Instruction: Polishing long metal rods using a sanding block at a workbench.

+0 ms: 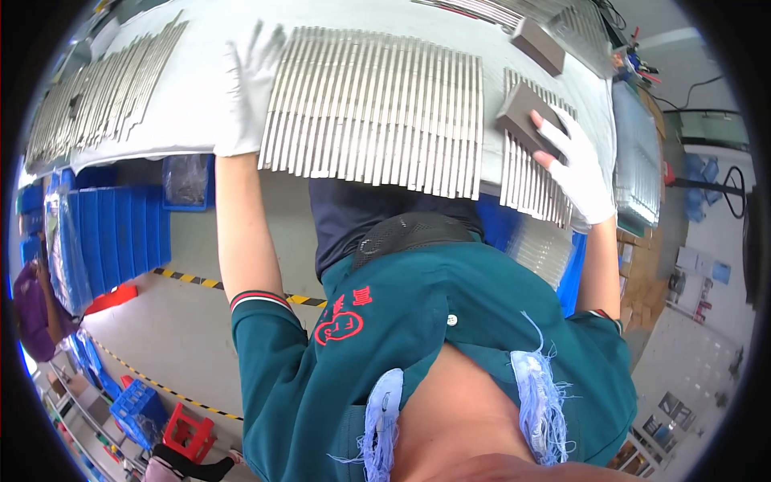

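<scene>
My left hand (250,92), in a white glove, lies with its fingers spread at the left edge of a wide row of thin metal strips (373,108). My right hand (572,161) wears a white glove with bare thumb and fingertips showing. It grips a brown-grey rectangular block (526,112), which rests on a smaller row of metal strips (530,181) at the right. The strips lie side by side, their near ends reaching the table's front edge.
Another group of metal strips (112,92) lies at the table's left. A second brown block (538,46) sits farther back right. Stacked clear plastic trays (634,153) stand beyond my right hand. Blue bins (120,233) are below left; a person in purple (36,309) is at far left.
</scene>
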`<state>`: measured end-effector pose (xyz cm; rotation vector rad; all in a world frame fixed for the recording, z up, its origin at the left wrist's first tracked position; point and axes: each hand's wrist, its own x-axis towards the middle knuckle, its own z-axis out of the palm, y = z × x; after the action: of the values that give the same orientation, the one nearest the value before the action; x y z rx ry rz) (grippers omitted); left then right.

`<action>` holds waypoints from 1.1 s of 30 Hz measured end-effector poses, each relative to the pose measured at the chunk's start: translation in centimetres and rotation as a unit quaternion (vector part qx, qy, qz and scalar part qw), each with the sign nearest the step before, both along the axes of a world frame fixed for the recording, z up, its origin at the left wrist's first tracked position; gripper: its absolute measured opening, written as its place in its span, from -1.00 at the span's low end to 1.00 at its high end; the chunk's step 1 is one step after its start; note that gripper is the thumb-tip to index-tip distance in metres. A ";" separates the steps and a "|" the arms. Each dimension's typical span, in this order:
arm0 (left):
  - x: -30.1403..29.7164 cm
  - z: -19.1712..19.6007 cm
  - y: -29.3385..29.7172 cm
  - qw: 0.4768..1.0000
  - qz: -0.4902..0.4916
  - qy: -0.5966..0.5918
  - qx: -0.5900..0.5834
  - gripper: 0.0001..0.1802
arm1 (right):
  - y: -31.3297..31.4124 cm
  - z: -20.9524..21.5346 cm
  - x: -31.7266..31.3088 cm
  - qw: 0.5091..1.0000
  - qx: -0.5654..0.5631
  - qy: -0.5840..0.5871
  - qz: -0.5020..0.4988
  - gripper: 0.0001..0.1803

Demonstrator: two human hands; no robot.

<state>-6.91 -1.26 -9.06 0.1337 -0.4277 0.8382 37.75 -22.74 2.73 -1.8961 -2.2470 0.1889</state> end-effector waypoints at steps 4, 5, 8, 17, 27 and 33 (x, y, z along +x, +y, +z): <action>-0.9 0.1 0.2 0.997 0.035 0.069 0.022 0.00 | -3.0 -0.2 4.4 0.999 -0.012 0.031 -0.023 -0.43; -0.6 0.2 0.1 0.997 0.026 0.067 0.022 0.00 | -3.3 -0.1 5.0 1.000 -0.011 -0.029 -0.001 -0.45; -0.4 0.8 -0.2 0.997 0.026 0.066 -0.017 0.02 | -2.5 -0.2 3.6 1.000 -0.013 -0.016 0.000 -0.45; -0.2 1.8 -1.2 0.988 0.070 0.133 0.041 0.03 | -1.6 0.1 2.4 0.997 0.017 0.070 -0.012 -0.42; 3.9 6.7 -4.0 0.782 0.346 0.518 0.005 0.01 | -2.7 -0.5 3.5 0.998 0.033 0.029 -0.040 -0.42; 3.2 6.0 -3.8 0.786 0.339 0.517 -0.003 0.02 | -5.1 0.4 7.6 0.984 -0.090 0.148 -0.051 -0.43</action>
<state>-3.74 -5.06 -3.10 0.7364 0.7224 1.3219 45.36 -27.81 3.14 -1.9145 -1.9885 0.6327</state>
